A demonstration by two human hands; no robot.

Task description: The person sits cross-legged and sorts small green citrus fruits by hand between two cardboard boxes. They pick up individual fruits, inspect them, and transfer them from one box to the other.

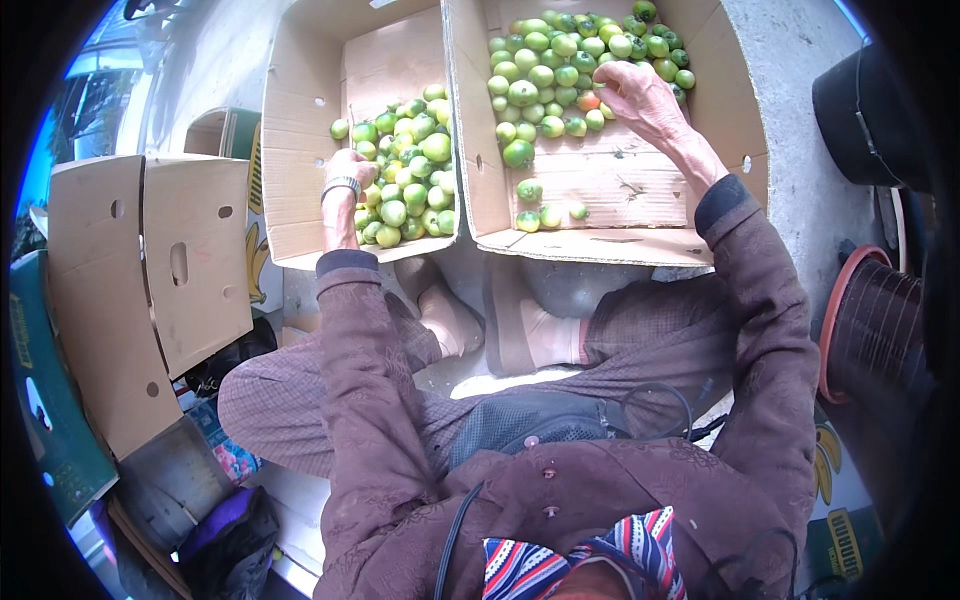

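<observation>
Two open cardboard boxes stand side by side before me, with green tomatoes in both. My left hand (349,168), with a watch on its wrist, is inside the left box (300,187), at the left edge of its tomato pile (409,176). Its fingers are partly hidden, so a hold cannot be told. Over the right box (727,112), my right hand (637,94) has its fingertips bent together at the pile of green tomatoes (540,75). Beside those fingers lies a reddish tomato (588,100). Whether the right hand grips anything is unclear. Several tomatoes lie apart near the right box's front wall.
Folded cardboard boxes (195,262) stand at the left, near a grey container (172,480). On the right are a black bucket (862,112) and a dark basket with a red rim (832,322). My crossed legs and shoes (506,322) are just below the boxes.
</observation>
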